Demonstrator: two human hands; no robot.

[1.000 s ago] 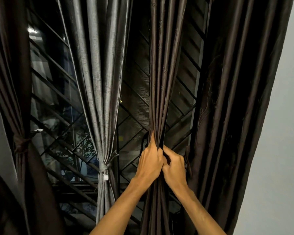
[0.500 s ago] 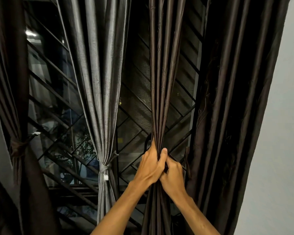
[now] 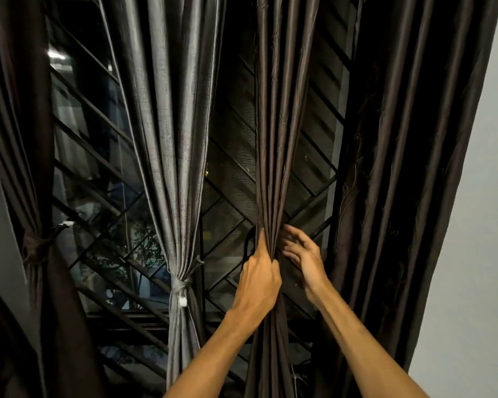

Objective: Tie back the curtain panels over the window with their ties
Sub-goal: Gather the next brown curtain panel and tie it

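L hand (image 3: 258, 278) grips the gathered mid brown panel (image 3: 276, 133): fingers + thumb curled round the bundle, right of centre of the window (image 3: 233, 156), approx mid-height. Panel pinched narrow at the grip, folds fan out above.

R hand (image 3: 306, 258) just right of the bundle, fingers spread and relaxed, holds nothing. It is motion-blurred, so fingertip contact w/ the fabric: cannot tell.

Dark loop (image 3: 246, 248) just left of L hand, partly behind it. Whether this is a tie: unclear.

Grey panel (image 3: 179, 139) left of centre, cinched by grey tie (image 3: 181, 284).

Left-edge brown panel (image 3: 20, 124) cinched by brown tie (image 3: 35, 248).

Right-edge brown panel (image 3: 408, 168) hangs loose beside the pale wall (image 3: 477, 254).

Diagonal grille (image 3: 107, 222) spans the window.
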